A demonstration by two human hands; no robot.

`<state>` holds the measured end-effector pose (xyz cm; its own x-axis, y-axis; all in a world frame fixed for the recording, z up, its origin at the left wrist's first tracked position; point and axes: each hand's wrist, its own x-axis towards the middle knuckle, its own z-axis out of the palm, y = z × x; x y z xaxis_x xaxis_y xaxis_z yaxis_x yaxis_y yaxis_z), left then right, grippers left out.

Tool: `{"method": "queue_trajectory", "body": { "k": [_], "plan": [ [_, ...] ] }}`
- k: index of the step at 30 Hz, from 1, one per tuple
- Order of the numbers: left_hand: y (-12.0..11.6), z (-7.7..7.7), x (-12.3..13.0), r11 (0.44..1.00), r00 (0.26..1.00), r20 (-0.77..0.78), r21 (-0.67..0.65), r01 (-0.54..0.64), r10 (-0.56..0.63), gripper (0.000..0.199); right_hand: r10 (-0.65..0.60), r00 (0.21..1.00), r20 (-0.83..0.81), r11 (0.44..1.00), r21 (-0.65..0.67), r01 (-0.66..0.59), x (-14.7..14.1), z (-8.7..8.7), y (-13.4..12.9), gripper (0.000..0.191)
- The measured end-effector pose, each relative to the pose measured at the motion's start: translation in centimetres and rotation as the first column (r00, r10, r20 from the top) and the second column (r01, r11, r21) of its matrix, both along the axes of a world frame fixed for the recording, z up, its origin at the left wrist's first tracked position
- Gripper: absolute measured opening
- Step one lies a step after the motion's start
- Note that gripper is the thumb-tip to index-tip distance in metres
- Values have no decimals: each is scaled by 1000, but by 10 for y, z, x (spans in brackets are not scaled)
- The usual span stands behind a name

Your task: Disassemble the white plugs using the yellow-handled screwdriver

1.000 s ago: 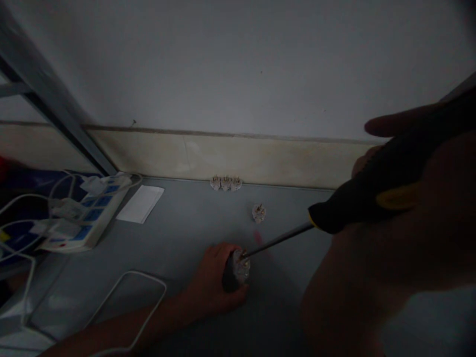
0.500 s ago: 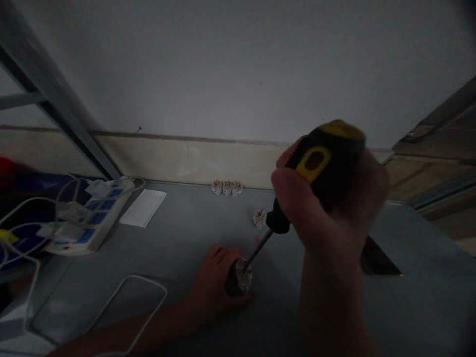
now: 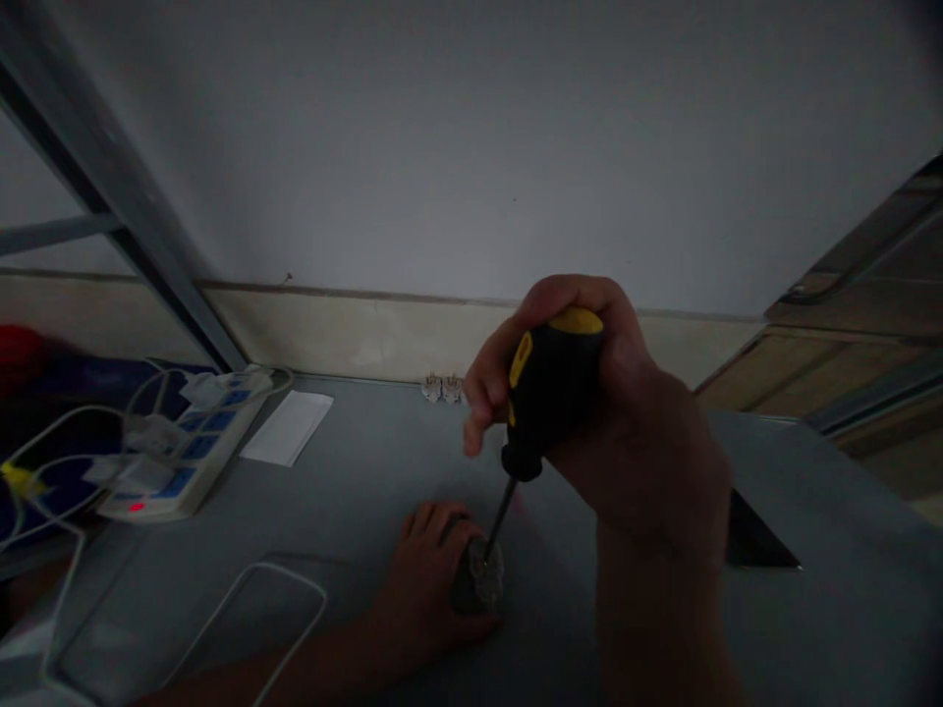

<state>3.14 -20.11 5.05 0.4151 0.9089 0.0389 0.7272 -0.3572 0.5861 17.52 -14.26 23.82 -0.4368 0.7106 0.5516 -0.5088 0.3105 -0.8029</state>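
Note:
My right hand (image 3: 619, 412) is wrapped round the black and yellow handle of a screwdriver (image 3: 556, 383). The screwdriver slants down to the left, its tip on a small clear piece with metal parts (image 3: 487, 574), which looks like a plug insert. That piece sits against a dark round part (image 3: 464, 584), and my left hand (image 3: 423, 570) grips the dark part on the table, fingers behind and thumb in front. At the back edge of the table stand similar clear pieces (image 3: 442, 387), partly hidden by my right hand's fingers.
A power strip (image 3: 221, 432) with white plugs and cables lies at the left, beside a white paper (image 3: 289, 428). A white cable (image 3: 280, 570) loops near my left forearm. To the right lies a dark flat object (image 3: 758, 535). The wall (image 3: 413, 147) rises behind the table (image 3: 354, 491).
My right hand has turned with the screwdriver, whose handle now stands steeper and further left. My left hand keeps its grip on the dark part. The view has shifted slightly.

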Motion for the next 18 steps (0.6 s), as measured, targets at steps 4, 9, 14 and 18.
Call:
{"method": "queue_trajectory", "body": {
  "k": [4, 9, 14, 18],
  "plan": [
    [1, 1, -1, 1000, 1000, 29, -9, 2, -2, 66, -100, 994, -45, 990, 99, 104, 10, 0, 0, 16],
    [0, -2, -1, 1000, 999, 32, 18, 10, -10, 64, -32, 989, -147, 996, 75, 44, 10, -2, 0, 26],
    [0, -3, 0, 999, 999, 40, 37, 3, -4, 62, -63, 998, -22, 998, 21, 63, 14, 5, 2, 26],
    [-1, -2, 0, 999, 999, 33, 37, 0, -1, 62, -204, 979, -2, 976, 79, 204, 23, 6, -1, 17]
  ]
}}
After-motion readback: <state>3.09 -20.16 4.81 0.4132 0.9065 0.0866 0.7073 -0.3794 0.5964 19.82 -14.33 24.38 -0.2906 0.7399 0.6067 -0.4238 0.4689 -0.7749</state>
